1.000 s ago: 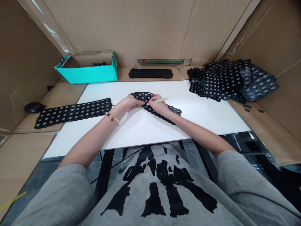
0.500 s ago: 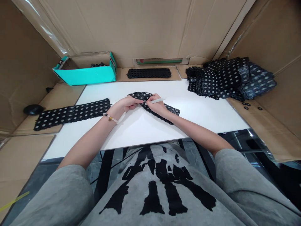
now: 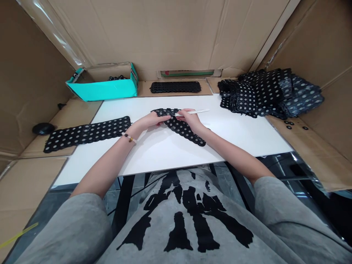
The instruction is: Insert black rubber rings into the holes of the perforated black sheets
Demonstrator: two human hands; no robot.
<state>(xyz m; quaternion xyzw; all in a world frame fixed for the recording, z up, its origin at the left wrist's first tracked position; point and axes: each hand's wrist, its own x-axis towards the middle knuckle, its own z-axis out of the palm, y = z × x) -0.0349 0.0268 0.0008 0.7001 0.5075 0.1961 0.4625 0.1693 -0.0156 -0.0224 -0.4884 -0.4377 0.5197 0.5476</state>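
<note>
White pen [image 3: 202, 111] now reaches farther toward 3 o'clock, right hand [image 3: 193, 121] shifted likewise, fingers closed around pen. Left hand [image 3: 153, 120], at 9 o'clock of pen tip, pinches dotted strip [image 3: 181, 128], thumb above; strip lies mid white board [image 3: 154, 154], loose end toward 4 o'clock. Good practice: pin strip close to tip, hold pen shallow, loose end flat.

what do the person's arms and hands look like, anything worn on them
Both the left sleeve and the right sleeve are short, grey and mottled. The forearms are bare. A bracelet of pale beads with some dark and yellowish ones circles the left wrist. The left grip and right grip wear no gloves.
</note>
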